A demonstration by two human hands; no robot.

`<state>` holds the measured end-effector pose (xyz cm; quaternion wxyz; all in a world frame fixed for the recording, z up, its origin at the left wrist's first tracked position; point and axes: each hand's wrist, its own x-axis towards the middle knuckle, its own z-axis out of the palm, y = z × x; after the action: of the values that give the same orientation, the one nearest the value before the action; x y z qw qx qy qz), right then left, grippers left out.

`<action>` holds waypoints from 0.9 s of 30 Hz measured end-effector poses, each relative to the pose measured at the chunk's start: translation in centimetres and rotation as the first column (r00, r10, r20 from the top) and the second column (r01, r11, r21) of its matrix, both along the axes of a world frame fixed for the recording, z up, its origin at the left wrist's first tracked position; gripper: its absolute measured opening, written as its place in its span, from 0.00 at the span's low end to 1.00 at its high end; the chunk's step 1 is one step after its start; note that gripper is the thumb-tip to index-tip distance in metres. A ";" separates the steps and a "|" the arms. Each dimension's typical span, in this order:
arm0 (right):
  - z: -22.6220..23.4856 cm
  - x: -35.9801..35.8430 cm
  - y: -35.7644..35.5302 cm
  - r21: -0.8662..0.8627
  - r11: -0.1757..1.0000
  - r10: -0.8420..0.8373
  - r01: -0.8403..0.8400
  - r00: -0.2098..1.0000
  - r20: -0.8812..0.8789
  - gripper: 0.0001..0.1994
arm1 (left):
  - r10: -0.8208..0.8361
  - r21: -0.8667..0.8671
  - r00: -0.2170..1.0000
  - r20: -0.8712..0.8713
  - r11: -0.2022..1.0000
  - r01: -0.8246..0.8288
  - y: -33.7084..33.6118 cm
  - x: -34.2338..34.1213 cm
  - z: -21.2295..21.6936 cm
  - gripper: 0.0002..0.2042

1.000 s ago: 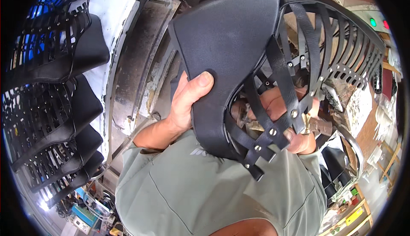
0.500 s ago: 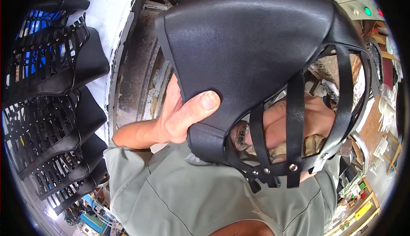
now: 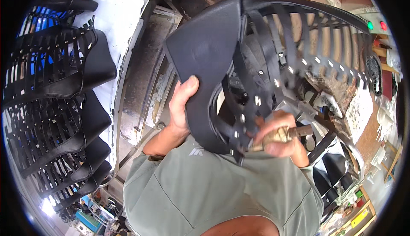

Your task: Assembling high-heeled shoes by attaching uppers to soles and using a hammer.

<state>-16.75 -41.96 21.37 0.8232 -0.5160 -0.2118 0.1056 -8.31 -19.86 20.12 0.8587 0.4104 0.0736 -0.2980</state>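
A black leather boot upper (image 3: 205, 48) with many riveted straps fills the middle of the head view. My left hand (image 3: 179, 108) grips its smooth solid part at the lower edge, thumb on the outer face and fingers behind. The straps (image 3: 294, 35) spread to the right, partly smeared by motion. Below them, my right hand (image 3: 279, 118) is closed round a brass-coloured tool (image 3: 277, 136) with a brown cylindrical end. The tool's left end is blurred beside the lower straps; I cannot tell whether it touches them.
Several similar black strappy uppers (image 3: 96, 61) hang over a white-covered surface (image 3: 124, 18) at left. A worn metal bench part (image 3: 147, 52) lies behind my left hand. Green and red lights (image 3: 370, 26) show at far right, above a curved metal rail (image 3: 356, 150).
The boot upper has turned, spreading its straps out to the right. My right hand, earlier seen behind the straps, now shows with the tool below them.
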 end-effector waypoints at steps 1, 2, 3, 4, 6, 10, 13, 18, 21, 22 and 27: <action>-0.2 -0.1 -0.5 -0.089 0.987 -0.136 0.133 0.991 -0.021 0.13 | -0.001 -0.075 0.991 -0.135 0.997 -0.009 -0.1 0.6 -0.1 0.28; 0.5 0.3 -1.1 -0.247 0.922 -0.305 0.299 0.952 0.015 0.12 | -0.012 -0.148 0.965 -0.263 0.989 -0.028 -0.4 1.3 0.0 0.28; 0.5 0.9 -2.7 -0.361 0.834 -0.370 0.417 0.908 0.196 0.11 | 0.012 -0.183 0.965 -0.262 0.981 -0.062 -1.5 2.2 0.8 0.27; 0.2 1.6 -4.3 -0.431 0.671 -0.476 0.603 0.797 0.373 0.10 | -0.087 -0.297 0.945 -0.316 0.955 -0.012 -1.3 3.1 1.3 0.27; 1.2 3.5 -8.4 -0.647 0.265 -0.520 0.715 0.671 0.529 0.09 | -0.068 -0.310 0.968 -0.243 0.951 -0.011 -2.1 4.1 2.6 0.28; -2.0 7.3 -18.1 -0.768 -0.329 -0.278 0.550 0.721 0.635 0.14 | 0.114 -0.171 0.993 0.042 0.980 -0.105 -2.3 3.9 1.8 0.26; -4.3 8.5 -23.1 -0.763 -0.528 -0.189 0.372 0.825 0.533 0.19 | 0.237 -0.114 0.894 0.380 0.971 -0.209 -3.1 3.3 3.2 0.23; 0.3 5.5 -13.7 -0.809 -0.156 -0.252 0.566 0.770 0.587 0.30 | 0.264 -0.011 0.693 0.671 0.938 -0.347 -3.4 2.9 0.9 0.28; 0.2 3.0 -4.9 -0.310 0.855 -0.444 0.415 0.896 -0.025 0.56 | 0.385 -0.137 0.589 0.711 0.897 -0.420 -6.0 2.8 1.2 0.23; -6.6 2.1 -4.6 -0.355 0.767 -0.547 0.535 0.834 0.074 0.57 | 0.451 -0.213 0.527 0.720 0.867 -0.451 -7.7 2.7 2.0 0.20; -2.9 4.9 -2.7 0.273 0.607 -0.704 0.746 0.664 -0.252 0.48 | -0.290 0.290 0.021 0.957 0.943 -0.167 -5.3 3.9 -0.7 0.27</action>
<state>-11.89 -44.62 18.52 0.8843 -0.3934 0.0497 -0.2465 -4.38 -25.14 19.43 0.5683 0.6372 -0.5178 0.0532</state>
